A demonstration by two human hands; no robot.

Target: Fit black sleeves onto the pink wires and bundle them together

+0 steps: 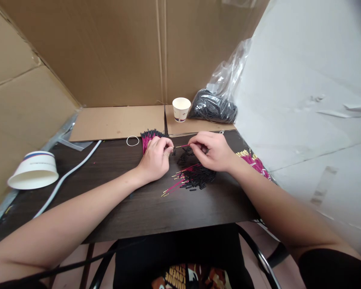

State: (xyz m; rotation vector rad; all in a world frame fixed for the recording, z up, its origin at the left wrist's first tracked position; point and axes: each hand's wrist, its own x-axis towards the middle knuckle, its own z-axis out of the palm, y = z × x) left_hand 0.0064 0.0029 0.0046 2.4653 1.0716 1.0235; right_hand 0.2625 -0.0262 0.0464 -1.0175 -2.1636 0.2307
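Cardboard walls [123, 52] around dark wooden table [132, 208], perhaps laminate, beside white sheeting [303, 80].

Makeshift piecework bench, dark table [138, 208] walled in with cardboard sheets [108, 52], bag of black sleeves [213, 106], bundled pink wires [254, 162]

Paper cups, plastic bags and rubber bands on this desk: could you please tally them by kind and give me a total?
Paper cups: 2, one upright by the cardboard wall, one upside down at the left edge.
Plastic bags: 1, holding black pieces.
Rubber bands: 1, beside the left hand.
Total: 4
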